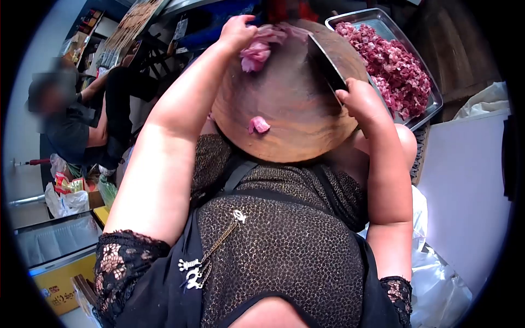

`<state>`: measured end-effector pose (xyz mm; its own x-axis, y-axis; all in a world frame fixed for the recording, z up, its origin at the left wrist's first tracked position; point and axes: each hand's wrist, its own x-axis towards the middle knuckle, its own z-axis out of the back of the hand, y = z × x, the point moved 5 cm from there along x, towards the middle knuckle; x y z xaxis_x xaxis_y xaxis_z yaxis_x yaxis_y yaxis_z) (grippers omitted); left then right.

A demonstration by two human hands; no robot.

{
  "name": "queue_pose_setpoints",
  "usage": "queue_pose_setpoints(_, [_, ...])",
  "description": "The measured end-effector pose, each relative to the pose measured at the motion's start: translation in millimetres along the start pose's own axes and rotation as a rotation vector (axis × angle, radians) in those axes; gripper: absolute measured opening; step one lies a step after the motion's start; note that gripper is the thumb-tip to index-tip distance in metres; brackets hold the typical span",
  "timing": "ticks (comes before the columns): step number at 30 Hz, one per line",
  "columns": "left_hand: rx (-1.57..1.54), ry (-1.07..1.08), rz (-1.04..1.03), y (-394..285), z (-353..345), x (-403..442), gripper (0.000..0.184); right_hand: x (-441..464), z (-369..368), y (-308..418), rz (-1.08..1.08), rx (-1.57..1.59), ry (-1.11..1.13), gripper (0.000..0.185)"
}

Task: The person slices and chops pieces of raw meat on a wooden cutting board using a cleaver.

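1. Well to the left of the round wooden chopping board (295, 112), another person (68, 136) in dark clothes had their knees bent.
2. At the board's far-left edge was the left hand (239, 34), right by the pink meat slices (256, 56). One finger stuck out; the others were hidden, so I could not tell whether they pinched the meat.
3. These slices, reaching along the board's far edge, looked still uncut into small bits.
4. On the board's near-left part lay one small meat piece (260, 126), alone.
5. Over the board's right part was a cleaver (326, 68), its dark blade slanted. I could not tell whether it touched wood.
6. At the board's right edge, the right hand (358, 101) had its fingers wrapped around the cleaver's handle.
7. Beside the board's far-right side, a metal tray (437, 103) held heaped cut meat (391, 71). Seemingly, much was done and a small share remained.
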<state>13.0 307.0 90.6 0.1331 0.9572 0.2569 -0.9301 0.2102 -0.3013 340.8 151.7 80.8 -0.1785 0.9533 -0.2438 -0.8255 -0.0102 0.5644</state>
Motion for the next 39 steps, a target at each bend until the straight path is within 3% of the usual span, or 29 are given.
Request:
queue_pose_setpoints(1, [-0.153, 0.221, -0.038, -40, 25, -27, 0.044, -1, 2, 2, 0.004, 0.006, 0.016, 0.025])
queue_pose_setpoints(2, [-0.357, 0.405, -0.140, -33, 8, -45, 0.042, -2, 3, 5, -0.066, 0.033, 0.088, 0.024])
queue_pose_setpoints(3, [-0.667, 0.785, -0.077, -38, -5, -78, 0.046, -2, 1, 5, -0.052, 0.000, 0.078, 0.023])
queue_pose_setpoints(5, [-0.232, 0.885, -0.399, -61, -1, -143, 0.044, 1, 0, 2, -0.055, -0.040, 0.074, 0.022])
queue_pose_setpoints(6, [-0.191, 0.970, -0.466, -55, -21, -174, 0.039, 0, 0, 3, -0.051, -0.043, 0.080, 0.022])
queue_pose_setpoints(8, [-0.067, 0.774, -0.346, -68, -11, -209, 0.023, -1, 2, 5, -0.055, -0.015, 0.097, 0.022])
queue_pose_setpoints(10, [-0.233, 0.530, -0.417, -64, -9, -220, 0.021, -1, 1, 4, -0.056, -0.024, 0.102, 0.021])
queue_pose_setpoints(11, [-0.391, 0.515, -0.261, -57, -15, -224, 0.021, -2, 2, 4, -0.058, -0.013, 0.094, 0.021])
queue_pose_setpoints(12, [-0.762, 0.577, 0.257, -51, -26, -233, 0.025, -2, 2, 4, -0.059, -0.003, 0.087, 0.021])
queue_pose_setpoints(14, [-1.098, 0.487, 0.462, -54, -31, -220, 0.032, 0, 1, 1, -0.066, -0.009, 0.090, 0.021])
queue_pose_setpoints(18, [-1.473, 0.608, 0.528, -80, -39, -191, 0.050, 0, 3, 1, -0.063, -0.024, 0.094, 0.022])
queue_pose_setpoints(19, [-1.475, 0.617, 0.527, -86, -46, -187, 0.050, -1, 4, 2, -0.072, -0.024, 0.094, 0.022])
queue_pose_setpoints(22, [-0.467, 0.607, 0.501, -75, -56, -179, 0.068, -2, 2, 0, -0.092, 0.003, 0.103, 0.021])
queue_pose_setpoints(24, [-0.232, 0.500, 0.371, -76, -46, -174, 0.059, 2, 1, -4, -0.092, 0.037, 0.087, 0.021])
queue_pose_setpoints(26, [-0.275, 0.534, 0.409, -72, -43, -179, 0.054, -2, -1, -7, -0.112, 0.030, 0.071, 0.022])
queue_pose_setpoints(29, [-0.404, 0.528, 0.474, -58, -48, -193, 0.046, -14, -1, 3, 0.070, 0.172, -0.089, 0.024])
queue_pose_setpoints(33, [-0.611, 0.501, 0.556, -58, -47, -203, 0.037, -55, -27, 27, 0.086, 0.294, -0.058, 0.029])
queue_pose_setpoints(39, [-0.676, 0.524, 0.528, -53, -55, -208, 0.027, -86, -61, 45, 0.149, 0.102, -0.087, 0.029])
